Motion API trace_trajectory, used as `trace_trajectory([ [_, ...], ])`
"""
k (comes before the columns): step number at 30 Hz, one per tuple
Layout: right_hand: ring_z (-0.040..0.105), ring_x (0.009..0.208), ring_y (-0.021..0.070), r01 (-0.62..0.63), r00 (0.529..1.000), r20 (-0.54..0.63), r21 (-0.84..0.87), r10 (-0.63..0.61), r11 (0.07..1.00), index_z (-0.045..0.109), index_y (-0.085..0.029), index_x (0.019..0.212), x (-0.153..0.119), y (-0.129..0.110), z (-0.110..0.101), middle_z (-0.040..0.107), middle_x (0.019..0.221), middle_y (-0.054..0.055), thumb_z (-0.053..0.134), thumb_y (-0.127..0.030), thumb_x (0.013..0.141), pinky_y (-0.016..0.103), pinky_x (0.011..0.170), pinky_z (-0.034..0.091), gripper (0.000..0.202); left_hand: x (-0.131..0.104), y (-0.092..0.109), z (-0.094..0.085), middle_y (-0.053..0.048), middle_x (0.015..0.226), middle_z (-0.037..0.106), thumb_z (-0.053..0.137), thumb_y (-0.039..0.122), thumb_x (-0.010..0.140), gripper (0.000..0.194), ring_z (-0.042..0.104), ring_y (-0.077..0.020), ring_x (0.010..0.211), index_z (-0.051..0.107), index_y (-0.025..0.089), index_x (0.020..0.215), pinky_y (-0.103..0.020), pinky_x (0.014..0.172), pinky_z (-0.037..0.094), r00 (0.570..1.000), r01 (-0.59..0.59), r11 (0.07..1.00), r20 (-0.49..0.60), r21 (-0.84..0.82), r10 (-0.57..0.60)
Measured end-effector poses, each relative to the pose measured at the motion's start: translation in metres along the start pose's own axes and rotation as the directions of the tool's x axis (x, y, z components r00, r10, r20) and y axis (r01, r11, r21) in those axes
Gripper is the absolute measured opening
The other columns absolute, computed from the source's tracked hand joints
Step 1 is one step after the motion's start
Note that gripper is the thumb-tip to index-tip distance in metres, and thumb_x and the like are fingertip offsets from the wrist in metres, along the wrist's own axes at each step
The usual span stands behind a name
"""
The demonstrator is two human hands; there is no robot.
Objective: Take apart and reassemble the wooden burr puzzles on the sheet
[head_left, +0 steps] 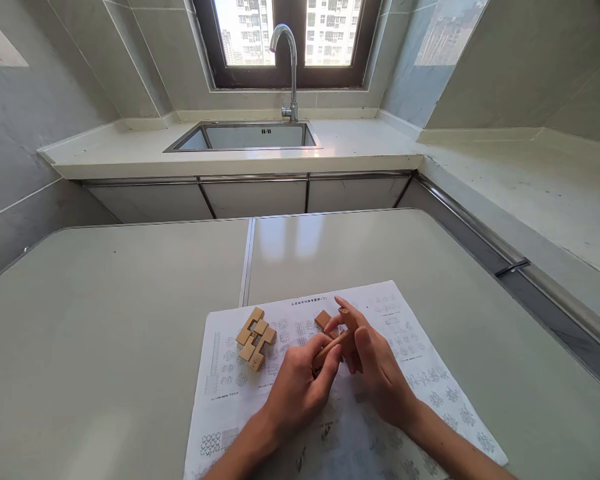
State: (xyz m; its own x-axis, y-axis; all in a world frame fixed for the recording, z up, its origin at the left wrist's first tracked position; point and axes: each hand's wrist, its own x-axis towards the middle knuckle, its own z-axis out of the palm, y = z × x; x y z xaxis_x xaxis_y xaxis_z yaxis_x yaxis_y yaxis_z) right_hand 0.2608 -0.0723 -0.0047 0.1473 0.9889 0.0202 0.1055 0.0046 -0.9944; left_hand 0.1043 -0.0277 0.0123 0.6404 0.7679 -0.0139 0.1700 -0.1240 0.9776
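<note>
Fingers of left hand (300,387) and right hand (375,367) curl closed around wooden puzzle pieces (337,337) above the sheet (420,360).

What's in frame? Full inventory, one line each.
notched light wooden puzzle pieces: a cluster of several, tan, on the sheet's left part
wooden puzzle piece in hand: at least one, brown-tan, held between both hands; exact count hidden
small wooden block: one, brown, on the sheet just behind the hands
printed paper instruction sheet: one, white with grey diagrams, on the table
pale grey table: one, seam down the middle
steel sink: one, in the white counter
chrome tap: one, behind the sink
dark-framed window: one, buildings outside
left hand: fingers gripping the piece
right hand: fingers gripping the piece
</note>
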Motion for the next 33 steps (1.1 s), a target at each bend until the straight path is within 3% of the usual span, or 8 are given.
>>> trace_trajectory([
  [6,0.060,0.066,0.0165,0.011,1.000,-0.002,0.000,-0.011,1.000,0.048,-0.029,0.156,0.000,0.001,0.000,0.069,0.114,0.008,0.030,-0.060,0.110,0.034,0.066,0.057,0.059,0.000,-0.001,0.000,0.002,0.062,0.052,0.046,0.047,0.108,0.039,0.039,-0.0113,0.054,0.065,0.018,0.089,-0.025,0.057,0.035,1.000,0.003,1.000,-0.003,0.008,-0.003],
  [15,0.062,0.068,0.0176,0.052,0.999,0.015,-0.055,-0.051,0.997,0.057,-0.026,0.150,0.002,-0.008,-0.001,0.071,0.104,0.007,0.035,-0.056,0.111,0.034,0.069,0.059,0.054,-0.001,-0.005,-0.001,0.004,0.064,0.046,0.045,0.046,0.108,0.038,0.037,-0.0107,0.056,0.060,0.018,0.088,-0.025,0.055,0.030,1.000,0.008,1.000,0.015,0.012,-0.008],
  [20,0.067,0.109,0.0251,0.116,0.993,0.003,-0.106,-0.116,0.988,0.056,-0.031,0.151,0.000,-0.006,0.003,0.064,0.121,0.010,0.035,-0.052,0.111,0.040,0.095,0.060,0.049,-0.002,-0.009,0.002,0.005,0.067,0.044,0.045,0.047,0.108,0.037,0.035,-0.0107,0.058,0.055,0.018,0.087,-0.025,0.055,0.028,1.000,0.016,1.000,0.002,0.001,-0.016],
  [24,0.066,0.118,0.0249,0.114,0.993,-0.016,-0.124,-0.117,0.986,0.056,-0.034,0.152,-0.004,-0.001,0.006,0.051,0.137,0.010,0.033,-0.049,0.112,0.043,0.103,0.059,0.048,-0.001,-0.008,0.004,0.006,0.066,0.041,0.045,0.048,0.108,0.038,0.033,-0.0105,0.058,0.051,0.019,0.084,-0.026,0.055,0.027,1.000,0.014,1.000,-0.008,-0.013,-0.014],
  [27,0.058,0.136,0.0272,0.146,0.989,-0.010,-0.107,-0.148,0.983,0.055,-0.036,0.152,-0.006,0.000,0.008,0.046,0.146,0.010,0.032,-0.045,0.113,0.046,0.112,0.054,0.046,-0.001,-0.006,0.005,0.006,0.066,0.041,0.045,0.049,0.108,0.038,0.032,-0.0109,0.059,0.050,0.019,0.084,-0.026,0.055,0.028,0.999,0.019,0.998,-0.042,-0.054,-0.022],
  [33,0.043,0.151,0.0263,0.233,0.971,0.081,-0.130,-0.224,0.964,0.048,-0.037,0.157,0.000,0.000,0.009,0.056,0.155,0.005,0.037,-0.034,0.113,0.054,0.125,0.039,0.046,0.002,-0.003,0.002,0.004,0.070,0.046,0.044,0.053,0.107,0.040,0.037,-0.0122,0.061,0.052,0.019,0.086,-0.026,0.057,0.033,0.981,0.085,0.989,-0.161,-0.124,-0.105],
])
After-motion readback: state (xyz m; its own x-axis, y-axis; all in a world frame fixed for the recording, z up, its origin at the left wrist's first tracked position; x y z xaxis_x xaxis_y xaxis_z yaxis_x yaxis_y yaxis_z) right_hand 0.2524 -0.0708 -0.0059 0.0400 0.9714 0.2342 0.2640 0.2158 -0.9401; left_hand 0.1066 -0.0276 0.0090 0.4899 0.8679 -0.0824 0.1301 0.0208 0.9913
